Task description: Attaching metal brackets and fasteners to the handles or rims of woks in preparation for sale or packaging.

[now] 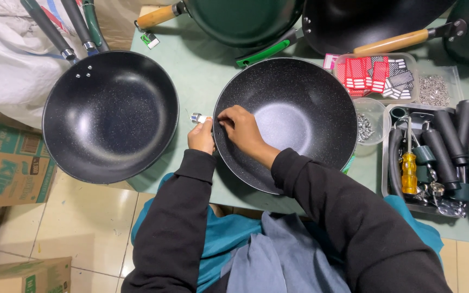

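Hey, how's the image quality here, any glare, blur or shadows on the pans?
Head view: sharp overall; soft glare in the bowl of the center wok and the left wok; right hand and left hand crisp, unblurred; mild shadow under the pans on the green table.

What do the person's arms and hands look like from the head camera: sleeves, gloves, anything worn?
Both arms wear long black sleeves of soft, loosely creased fabric, ending at the wrists. The left hand and right hand are bare: no gloves, and no rings, watch or bands visible. The fingers are uncovered. No markings show on the sleeves.
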